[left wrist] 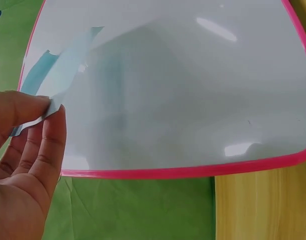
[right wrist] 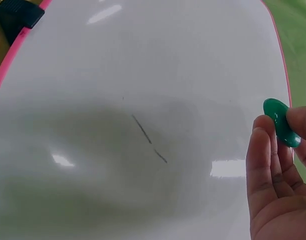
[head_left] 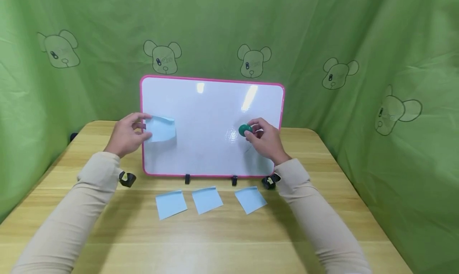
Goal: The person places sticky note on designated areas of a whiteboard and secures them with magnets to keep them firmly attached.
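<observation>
My left hand (head_left: 126,134) pinches a light blue sticky note (head_left: 162,129) by its left edge, in front of the left side of a pink-framed whiteboard (head_left: 208,146). In the left wrist view the note (left wrist: 68,65) bends and slants away from the thumb and fingertips. On the board's right side, my right hand (head_left: 267,140) holds a glossy green round magnet (head_left: 245,130) between thumb and fingers. The right wrist view shows this magnet (right wrist: 282,122) tilted, apart from the board's surface as far as I can see.
Three blue sticky notes, a left one (head_left: 171,205), a middle one (head_left: 207,200) and a right one (head_left: 250,200), lie on the wooden table (head_left: 201,250) before the board. Black clips (head_left: 187,179) support its bottom edge. A green curtain (head_left: 208,19) hangs behind.
</observation>
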Tool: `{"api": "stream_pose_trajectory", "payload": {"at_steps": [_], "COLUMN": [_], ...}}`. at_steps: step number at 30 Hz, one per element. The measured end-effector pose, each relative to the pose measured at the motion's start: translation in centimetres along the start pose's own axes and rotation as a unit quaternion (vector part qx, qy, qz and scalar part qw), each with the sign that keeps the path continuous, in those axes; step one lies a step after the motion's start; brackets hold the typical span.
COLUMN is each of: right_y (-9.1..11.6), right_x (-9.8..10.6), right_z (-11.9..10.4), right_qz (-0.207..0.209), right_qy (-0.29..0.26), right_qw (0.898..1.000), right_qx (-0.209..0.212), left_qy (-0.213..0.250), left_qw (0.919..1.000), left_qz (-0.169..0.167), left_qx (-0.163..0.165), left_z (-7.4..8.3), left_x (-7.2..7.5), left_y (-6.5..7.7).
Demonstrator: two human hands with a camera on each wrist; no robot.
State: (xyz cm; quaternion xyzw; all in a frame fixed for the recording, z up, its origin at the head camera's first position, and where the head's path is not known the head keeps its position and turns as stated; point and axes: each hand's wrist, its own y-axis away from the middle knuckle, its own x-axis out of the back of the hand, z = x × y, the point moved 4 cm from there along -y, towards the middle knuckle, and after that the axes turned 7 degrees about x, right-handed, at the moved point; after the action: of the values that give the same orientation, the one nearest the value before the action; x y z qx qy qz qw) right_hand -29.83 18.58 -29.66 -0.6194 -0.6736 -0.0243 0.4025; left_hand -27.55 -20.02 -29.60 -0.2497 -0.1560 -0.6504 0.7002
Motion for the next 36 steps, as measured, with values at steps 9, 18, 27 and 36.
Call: {"api": "stream_pose_trajectory", "payload": {"at_steps": [9, 18, 27, 36], "right_y": [-0.7, -1.2, -2.2, -3.0], "right_x": [-0.7, -1.3, -2.1, -2.8], "right_z": [-0.3, -0.9, -1.4, -1.7], "right_qz": [0.000, -0.002, -0.007, -0.007], "right_qy": [0.003, -0.003, 0.001, 0.001], "right_qw": [1.000, 1.000, 0.999, 0.999], "right_qx": [0.010, 0.015, 0.034, 0.042], "left_qy": [-0.014, -0.009, -0.001, 0.008], "left_qw": [0.9991, 0.9996, 0.9997, 0.9996], "left_qz": [0.016, 0.011, 0.020, 0.023], "left_qx": [-0.037, -0.024, -0.015, -0.015], "left_z": [0.6, 0.8, 0.9, 1.1], "left_x": [-0.2, -0.2, 0.1, 0.0], "left_y": [-0.5, -0.8, -1.1, -1.4]}}
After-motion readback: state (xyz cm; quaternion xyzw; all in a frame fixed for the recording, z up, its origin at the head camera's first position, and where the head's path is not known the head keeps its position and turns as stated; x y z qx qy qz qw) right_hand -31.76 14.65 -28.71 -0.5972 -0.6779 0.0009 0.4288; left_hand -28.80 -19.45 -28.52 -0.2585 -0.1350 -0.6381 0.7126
